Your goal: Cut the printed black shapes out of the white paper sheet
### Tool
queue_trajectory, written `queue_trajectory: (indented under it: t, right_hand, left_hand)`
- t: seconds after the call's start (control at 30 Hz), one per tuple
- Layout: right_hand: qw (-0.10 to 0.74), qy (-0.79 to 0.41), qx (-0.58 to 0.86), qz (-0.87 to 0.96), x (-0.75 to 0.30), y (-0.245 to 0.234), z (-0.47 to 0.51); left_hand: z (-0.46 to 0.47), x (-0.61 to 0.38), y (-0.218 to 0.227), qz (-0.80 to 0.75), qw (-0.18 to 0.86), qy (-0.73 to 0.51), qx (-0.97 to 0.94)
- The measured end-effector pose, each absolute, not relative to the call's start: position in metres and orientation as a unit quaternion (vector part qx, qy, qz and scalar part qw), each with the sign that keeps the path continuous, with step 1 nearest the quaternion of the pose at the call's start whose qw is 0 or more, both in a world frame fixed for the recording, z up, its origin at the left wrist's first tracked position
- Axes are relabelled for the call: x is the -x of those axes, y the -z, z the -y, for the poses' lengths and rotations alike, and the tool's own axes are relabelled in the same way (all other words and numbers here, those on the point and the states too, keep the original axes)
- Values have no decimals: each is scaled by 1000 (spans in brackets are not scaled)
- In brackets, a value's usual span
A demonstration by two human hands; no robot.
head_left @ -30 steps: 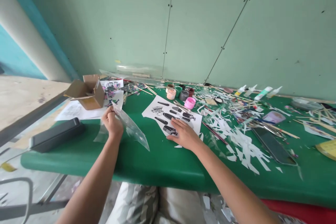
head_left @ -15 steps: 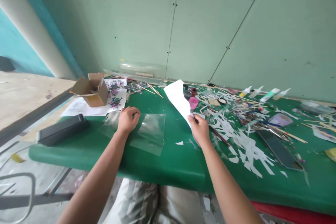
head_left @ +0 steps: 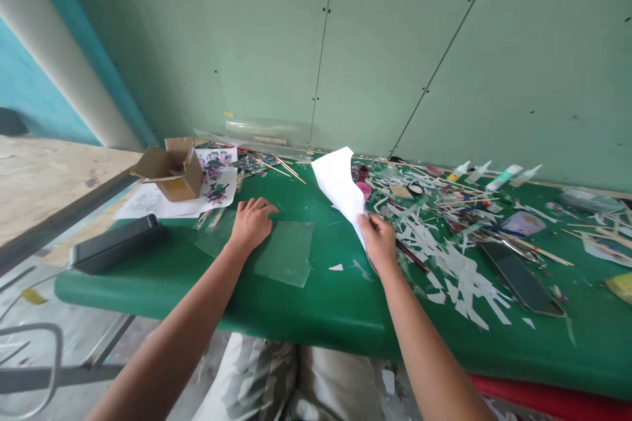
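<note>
My left hand (head_left: 253, 223) lies palm down on a clear plastic sheet (head_left: 286, 253), its fingers stretched out. The sheet rests flat on the green tabletop (head_left: 336, 316), partly covered by that hand. In my right hand (head_left: 378, 237) a piece of white paper (head_left: 340, 183) is pinched near its lower end. The paper has a curved cut edge and stands tilted up above the table. Under and beside it lies a small white paper scrap (head_left: 336, 268).
White paper strips (head_left: 464, 279) and a dark phone (head_left: 521, 277) lie at right. Glue bottles (head_left: 503, 177) stand by the wall. An open cardboard box (head_left: 172, 171) sits on printed sheets (head_left: 222, 177) at left, near a grey device (head_left: 116, 243). Thin sticks (head_left: 290, 170) lie at the back.
My left hand has slid slightly right on the plastic sheet, its curled fingers now spread flat. My right hand still holds the white paper, which has turned a little.
</note>
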State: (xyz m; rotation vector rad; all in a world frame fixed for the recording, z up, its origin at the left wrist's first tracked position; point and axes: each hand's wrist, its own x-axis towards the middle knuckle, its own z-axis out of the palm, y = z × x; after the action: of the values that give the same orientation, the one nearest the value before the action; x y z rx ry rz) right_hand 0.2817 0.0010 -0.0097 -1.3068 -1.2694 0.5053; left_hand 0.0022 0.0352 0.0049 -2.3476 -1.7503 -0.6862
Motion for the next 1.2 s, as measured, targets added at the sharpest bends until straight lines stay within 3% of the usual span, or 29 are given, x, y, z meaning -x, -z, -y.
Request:
queue_trajectory:
  t: [0.27,0.53,0.63,0.83,0.97,1.13,1.2]
  right_hand:
    - [607,-160,556,545,-286,9,2]
    - [382,-196,416,801,-270,21,6]
    - [350,-207,409,817,-269,24,5]
    - [349,-219,403,817,-271,24,6]
    - [361,-214,381,824,-270,23,5]
    - [435,-34,557,707,-287,32,-10]
    - [426,27,631,648,-295,40,-17]
  left_hand:
    - [-49,-30,-10,544,65,157,822]
    - [-43,-23,-3,628,36,184,755]
    - [-41,-19,-6,653,25,207,728]
    - [-44,-9,-9,652,-55,341,675]
    - [-47,-7,-7,651,-66,329,681]
    - [-47,-7,-6,648,-52,296,700]
    - [-47,-7,-7,645,-46,283,709]
